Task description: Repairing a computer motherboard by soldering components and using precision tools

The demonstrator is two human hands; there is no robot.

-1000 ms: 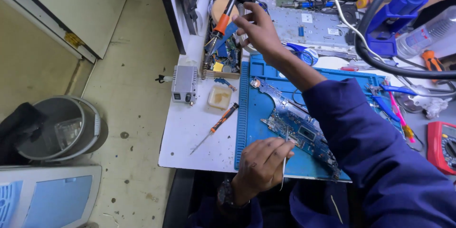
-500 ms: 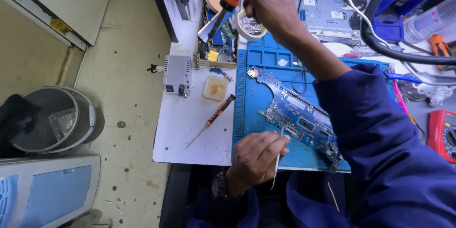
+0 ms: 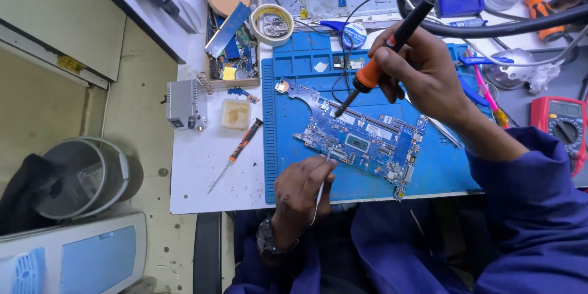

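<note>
Motherboard lay mid blue mat on white worktop, concrete floor and grey bin off its left edge. Right hand fingers wrapped round orange-grip soldering iron, tip over board's upper left. Left hand at mat's front edge pinched thin tweezers touching board. Screwdriver, flux tub, tape roll, multimeter lay around; cables crossed back edge.
</note>
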